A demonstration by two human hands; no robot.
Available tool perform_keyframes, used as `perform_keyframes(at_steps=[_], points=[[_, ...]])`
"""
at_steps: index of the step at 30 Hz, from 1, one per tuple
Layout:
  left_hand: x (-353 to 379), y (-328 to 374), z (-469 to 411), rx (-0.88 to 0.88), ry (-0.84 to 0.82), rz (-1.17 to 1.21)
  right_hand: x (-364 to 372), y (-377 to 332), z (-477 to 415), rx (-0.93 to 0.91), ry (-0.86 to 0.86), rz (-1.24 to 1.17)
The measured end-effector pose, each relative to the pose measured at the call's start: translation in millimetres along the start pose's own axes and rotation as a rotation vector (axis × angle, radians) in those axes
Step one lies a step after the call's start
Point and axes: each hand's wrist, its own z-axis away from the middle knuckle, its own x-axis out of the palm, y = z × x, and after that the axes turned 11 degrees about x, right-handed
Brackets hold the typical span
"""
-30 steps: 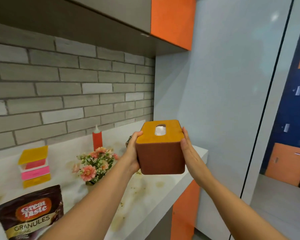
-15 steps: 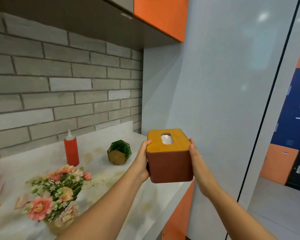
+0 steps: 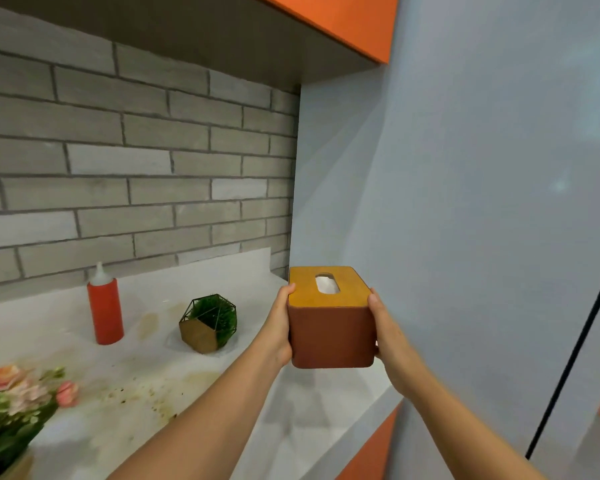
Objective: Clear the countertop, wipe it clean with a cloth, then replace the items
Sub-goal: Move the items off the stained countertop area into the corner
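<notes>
A brown tissue box (image 3: pixel 331 336) with a yellow wooden lid and an oval slot is held in the air above the right end of the white countertop (image 3: pixel 201 271). My left hand (image 3: pixel 279 327) grips its left side, thumb on the lid edge. My right hand (image 3: pixel 387 329) grips its right side. The countertop carries brown stains and crumbs near its middle. A red squeeze bottle (image 3: pixel 105 306) stands upright near the brick wall. A small green plant in a wire geometric holder (image 3: pixel 208 322) sits to the left of the box.
A bunch of pink flowers (image 3: pixel 14 400) stands at the lower left. A grey brick wall backs the counter, a pale wall panel (image 3: pixel 465 202) closes its right end, and an upper cabinet hangs overhead. The counter's front edge runs diagonally below my arms.
The view has swung right and closer to the counter's right end: the coffee pack and sticky notes have left view. The box, still held in both hands, now sits nearer the right wall.
</notes>
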Motion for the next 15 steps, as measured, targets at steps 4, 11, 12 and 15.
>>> perform_keyframes(at_steps=[4, 11, 12, 15], points=[[-2.0, -16.2, -25.7, -0.014, 0.091, 0.0, -4.3, 10.9, -40.8, 0.074, -0.04, -0.02], [-24.9, -24.2, -87.1, -0.026, 0.207, -0.037, 15.8, 27.2, -111.9, 0.159, -0.092, -0.072], [-28.3, -24.7, -97.3, -0.028, 0.217, -0.05, 18.9, 28.2, -120.9, 0.167, -0.097, -0.068], [-34.7, -27.0, -121.2, -0.062, 0.224, -0.089, 24.6, 35.1, -144.2, 0.185, -0.107, -0.039]])
